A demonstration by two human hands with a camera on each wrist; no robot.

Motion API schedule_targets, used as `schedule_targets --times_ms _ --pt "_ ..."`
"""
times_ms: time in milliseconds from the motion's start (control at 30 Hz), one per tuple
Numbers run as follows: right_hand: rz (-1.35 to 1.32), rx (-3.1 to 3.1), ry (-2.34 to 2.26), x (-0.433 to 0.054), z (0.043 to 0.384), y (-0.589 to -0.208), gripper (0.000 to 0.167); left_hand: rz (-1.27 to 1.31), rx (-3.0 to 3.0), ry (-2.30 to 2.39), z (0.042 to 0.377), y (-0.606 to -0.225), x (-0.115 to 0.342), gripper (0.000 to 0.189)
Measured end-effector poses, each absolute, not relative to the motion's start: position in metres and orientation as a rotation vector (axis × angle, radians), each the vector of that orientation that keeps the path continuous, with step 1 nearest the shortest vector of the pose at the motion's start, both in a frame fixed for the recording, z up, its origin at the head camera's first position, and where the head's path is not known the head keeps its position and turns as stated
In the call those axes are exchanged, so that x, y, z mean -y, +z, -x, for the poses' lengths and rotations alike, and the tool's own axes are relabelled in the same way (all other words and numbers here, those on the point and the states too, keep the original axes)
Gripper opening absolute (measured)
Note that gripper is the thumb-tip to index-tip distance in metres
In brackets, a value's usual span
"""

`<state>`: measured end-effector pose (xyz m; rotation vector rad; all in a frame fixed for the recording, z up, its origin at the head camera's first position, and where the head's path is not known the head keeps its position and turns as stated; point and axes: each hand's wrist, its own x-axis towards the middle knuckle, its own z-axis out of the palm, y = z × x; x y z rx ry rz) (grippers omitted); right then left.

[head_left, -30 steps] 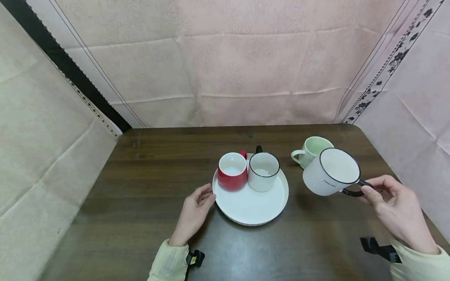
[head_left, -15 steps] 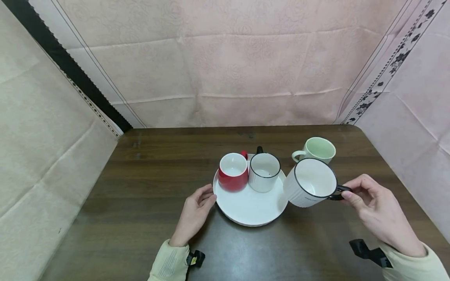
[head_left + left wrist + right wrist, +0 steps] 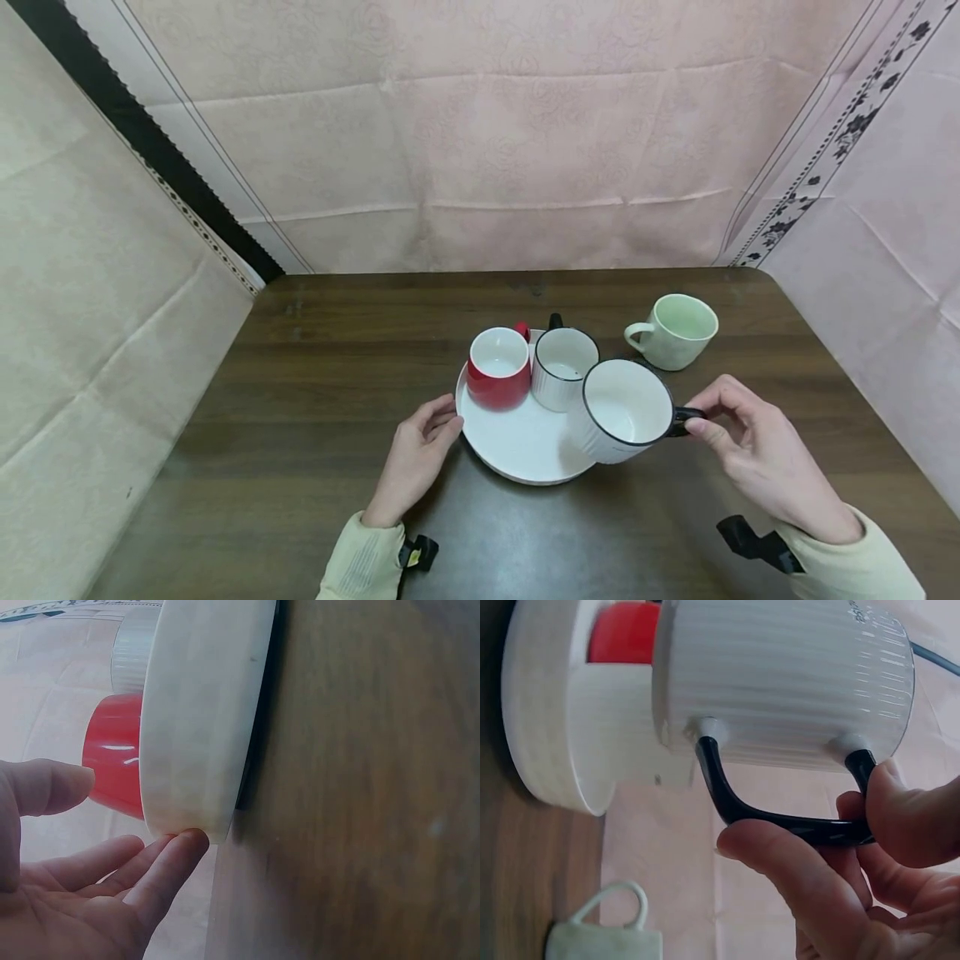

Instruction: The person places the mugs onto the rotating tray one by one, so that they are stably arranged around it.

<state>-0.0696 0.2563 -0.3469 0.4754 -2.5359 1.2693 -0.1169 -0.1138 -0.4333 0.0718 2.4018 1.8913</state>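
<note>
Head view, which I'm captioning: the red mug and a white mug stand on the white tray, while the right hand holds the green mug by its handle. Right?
Not quite: the head view shows the right hand holding the other white mug by its handle, not the green mug. The red mug and one white mug do stand on the tray.
</note>
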Motion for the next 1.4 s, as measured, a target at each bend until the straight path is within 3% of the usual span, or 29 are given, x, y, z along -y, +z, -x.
schedule_targets --times_ms 633,1000,1400 --pt "-0.603 2.515 1.346 -0.235 0.084 -0.361 0.031 -0.074 -2.4 1.873 0.109 -0.41 0.109 0.044" --pt "-0.579 2.565 1.305 -0.229 0.09 -0.366 0.03 -0.069 -2.425 1.883 0.117 -0.434 0.113 0.046" --pt "-0.574 2.623 1.254 -0.226 0.099 -0.373 0.029 -0.048 -2.437 1.865 0.116 -0.429 0.111 0.045"
